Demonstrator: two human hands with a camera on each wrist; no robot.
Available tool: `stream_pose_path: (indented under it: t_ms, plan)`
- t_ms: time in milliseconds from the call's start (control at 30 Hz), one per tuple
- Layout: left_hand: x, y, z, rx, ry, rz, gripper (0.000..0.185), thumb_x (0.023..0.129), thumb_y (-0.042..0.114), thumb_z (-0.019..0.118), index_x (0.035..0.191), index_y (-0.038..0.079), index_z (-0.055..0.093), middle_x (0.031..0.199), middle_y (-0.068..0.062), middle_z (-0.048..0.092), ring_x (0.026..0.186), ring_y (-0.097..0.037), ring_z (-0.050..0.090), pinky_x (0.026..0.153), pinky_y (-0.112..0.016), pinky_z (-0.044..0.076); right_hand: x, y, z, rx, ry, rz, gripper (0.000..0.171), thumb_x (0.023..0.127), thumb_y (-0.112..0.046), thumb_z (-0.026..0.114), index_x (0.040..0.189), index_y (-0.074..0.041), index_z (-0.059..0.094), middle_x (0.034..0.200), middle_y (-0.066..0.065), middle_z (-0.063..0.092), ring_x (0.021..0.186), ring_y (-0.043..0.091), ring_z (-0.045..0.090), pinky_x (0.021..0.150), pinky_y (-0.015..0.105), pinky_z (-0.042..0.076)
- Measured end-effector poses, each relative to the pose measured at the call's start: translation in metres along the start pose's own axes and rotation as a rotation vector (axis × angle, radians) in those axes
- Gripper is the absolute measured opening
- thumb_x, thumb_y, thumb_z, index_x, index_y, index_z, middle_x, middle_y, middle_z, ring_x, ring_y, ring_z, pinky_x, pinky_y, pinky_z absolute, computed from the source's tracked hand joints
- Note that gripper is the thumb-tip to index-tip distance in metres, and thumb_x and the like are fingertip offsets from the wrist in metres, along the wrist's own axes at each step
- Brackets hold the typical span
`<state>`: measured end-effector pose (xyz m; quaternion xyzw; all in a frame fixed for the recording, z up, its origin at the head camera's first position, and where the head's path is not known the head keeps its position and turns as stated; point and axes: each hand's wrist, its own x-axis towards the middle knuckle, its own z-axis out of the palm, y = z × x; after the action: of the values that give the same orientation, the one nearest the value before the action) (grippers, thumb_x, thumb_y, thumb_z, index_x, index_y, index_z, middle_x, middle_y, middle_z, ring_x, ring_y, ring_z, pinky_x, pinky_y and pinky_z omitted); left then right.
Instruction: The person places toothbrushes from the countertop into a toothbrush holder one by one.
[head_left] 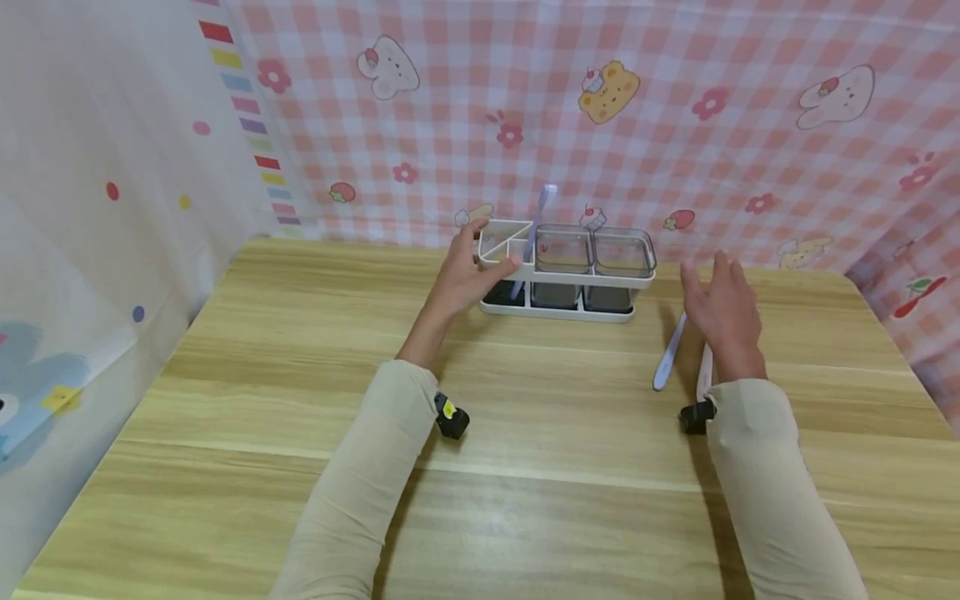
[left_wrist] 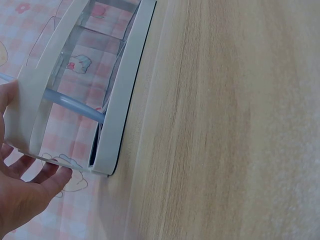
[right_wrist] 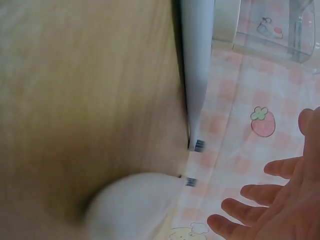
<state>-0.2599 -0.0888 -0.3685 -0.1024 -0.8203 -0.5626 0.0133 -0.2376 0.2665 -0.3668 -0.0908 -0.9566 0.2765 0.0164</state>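
1. Watching through the head view, I see the person's left hand (head_left: 463, 273) at the left end of a white two-tier holder (head_left: 585, 280); its grip is curled round that end, thumb on the front of the upper frame, other fingers around the side.
2. I find the holder standing upright near the back edge of the table (head_left: 525, 517), with a checkered cloth (head_left: 450, 125) hanging behind it.
3. Two clear cups, one in the middle (head_left: 564, 248) and one on the right (head_left: 622, 252), sit side by side in the upper frame.
4. A lavender toothbrush (head_left: 538, 221) stands slightly tilted in the holder's left section, its head above the frame and its lower end down at the base.
5. I have the right hand (head_left: 722, 304) just beyond the holder's right end, raised over the table; its grip is wide, the fingers (right_wrist: 262, 195) apart in the right wrist view.
6. Below and beside it, two more brushes lie on the table: a lavender one (head_left: 670, 354) nearer the holder and a paler one (head_left: 705, 371), partly covered by the right arm.
7. A black wrist camera sits at each pale sleeve, left (head_left: 452, 419) and right (head_left: 694, 418).
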Motion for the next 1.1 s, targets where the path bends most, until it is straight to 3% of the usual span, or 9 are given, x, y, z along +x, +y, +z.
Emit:
stream_pose_path:
  t_ms: [533, 733, 900, 1100]
  plan:
    - [0.001, -0.001, 0.001, -0.016, -0.001, 0.006, 0.085, 0.092, 0.035, 0.073, 0.158, 0.009, 0.026, 0.150, -0.016, 0.035, 0.116, -0.032, 0.049, 0.088, -0.041, 0.050, 0.006, 0.026, -0.009, 0.038, -0.095, 0.097, 0.091, 0.100, -0.065, 0.024, 0.161, -0.002, 0.003, 0.159, 0.036, 0.013, 0.141, 0.061, 0.017, 0.104, 0.075, 0.023]
    - [0.000, 0.001, 0.001, -0.003, -0.005, 0.002, 0.084, 0.092, 0.036, 0.072, 0.158, 0.010, 0.026, 0.152, -0.016, 0.035, 0.120, -0.033, 0.048, 0.092, -0.043, 0.048, 0.010, 0.038, -0.012, 0.035, -0.139, 0.110, 0.083, 0.103, -0.047, 0.038, 0.159, 0.004, 0.005, 0.156, 0.039, 0.018, 0.141, 0.060, 0.019, 0.108, 0.071, 0.023]
    - [0.001, 0.002, 0.001, 0.010, -0.007, -0.013, 0.085, 0.092, 0.037, 0.072, 0.159, 0.012, 0.026, 0.153, -0.015, 0.034, 0.122, -0.033, 0.047, 0.094, -0.044, 0.047, 0.012, 0.044, -0.013, 0.008, -0.153, 0.114, 0.080, 0.096, -0.026, 0.055, 0.156, 0.010, 0.016, 0.153, 0.039, 0.026, 0.137, 0.059, 0.027, 0.110, 0.065, 0.026]
    - [0.001, 0.001, 0.001, 0.002, -0.003, -0.021, 0.084, 0.092, 0.037, 0.073, 0.159, 0.013, 0.027, 0.150, -0.013, 0.037, 0.118, -0.032, 0.048, 0.090, -0.042, 0.049, 0.013, 0.050, -0.010, -0.008, -0.127, 0.078, 0.070, 0.093, -0.016, 0.058, 0.150, 0.013, 0.031, 0.140, 0.039, 0.045, 0.125, 0.055, 0.042, 0.106, 0.063, 0.033]
